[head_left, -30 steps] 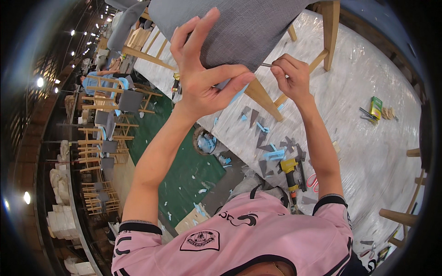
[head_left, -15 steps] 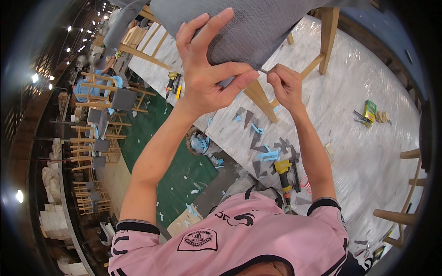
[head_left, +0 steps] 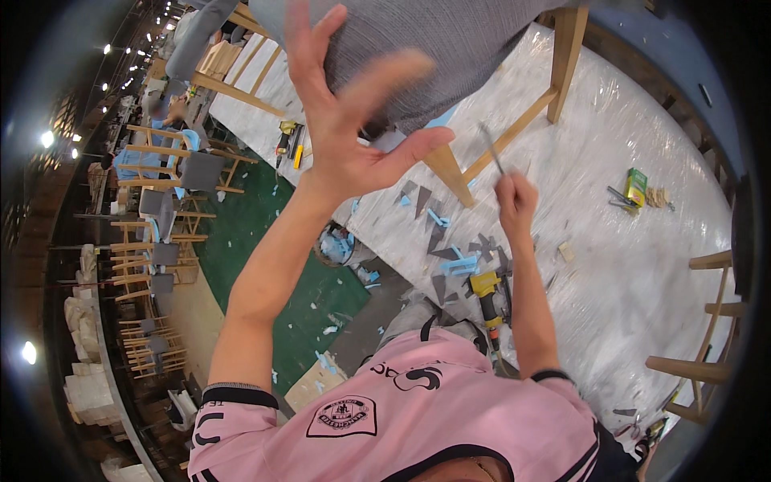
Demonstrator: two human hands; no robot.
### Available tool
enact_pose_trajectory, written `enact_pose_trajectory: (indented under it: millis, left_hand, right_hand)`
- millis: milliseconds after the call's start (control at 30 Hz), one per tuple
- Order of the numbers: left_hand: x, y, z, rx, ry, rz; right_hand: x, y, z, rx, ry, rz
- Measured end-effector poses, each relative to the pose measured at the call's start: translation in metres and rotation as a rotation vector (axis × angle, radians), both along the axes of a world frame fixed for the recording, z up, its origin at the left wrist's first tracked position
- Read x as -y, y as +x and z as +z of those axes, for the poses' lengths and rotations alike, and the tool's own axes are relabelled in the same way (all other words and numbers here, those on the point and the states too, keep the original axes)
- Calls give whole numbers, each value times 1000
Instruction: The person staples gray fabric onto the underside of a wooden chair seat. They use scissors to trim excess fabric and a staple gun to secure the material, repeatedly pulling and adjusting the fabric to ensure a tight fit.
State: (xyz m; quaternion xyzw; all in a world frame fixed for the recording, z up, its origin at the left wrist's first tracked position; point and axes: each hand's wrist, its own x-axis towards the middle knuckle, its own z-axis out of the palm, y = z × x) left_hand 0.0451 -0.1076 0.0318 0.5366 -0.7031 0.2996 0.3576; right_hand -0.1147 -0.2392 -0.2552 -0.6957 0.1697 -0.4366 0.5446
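Observation:
My left hand is open at the corner of a grey upholstered chair seat, its fingers spread and partly smeared by motion. Whether its fingertips touch the fabric I cannot tell. My right hand is closed around a thin, dark, pointed tool, blurred, with its tip up and apart from the seat. Below the seat corner stands a wooden chair leg, and light blue material shows beside it.
Plastic film covers the worktable. On it lie a yellow nail gun, grey and blue scraps, and a green-yellow box. A scrap bin stands by the table edge. Stacked chairs line the left.
My right hand has pulled the tool away from the seat corner, down and slightly right. My left hand has gone from pinching at the corner to spread fingers.

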Motion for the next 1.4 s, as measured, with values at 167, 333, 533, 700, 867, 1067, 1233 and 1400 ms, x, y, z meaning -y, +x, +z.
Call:
enact_pose_trajectory:
  millis: [167,333,533,700,867,1067,1233,1400]
  left_hand:
    - [5,15,-5,-3,-75,-54]
    - [0,7,-5,-139,10,-66]
    - [-9,13,-5,-287,39,-183]
    - [-11,5,-4,-504,16,-267]
    - [-7,-4,-4,-702,-99,-362]
    - [-8,-9,-12,-797,-197,-450]
    - [-15,-10,-11,-829,-188,-420]
    - [-8,-54,-69,-1436,-623,115]
  right_hand:
    - [-19,-162,-168,-580,138,-405]
    - [-2,-197,-189,-852,-176,-525]
    - [-12,-23,118,-105,502,220]
    - [-32,33,247,-122,532,574]
    - [-35,34,226,10,554,657]
    - [-37,36,237,-37,647,674]
    - [-41,37,226,-65,468,621]
    - [-44,40,208,58,565,634]
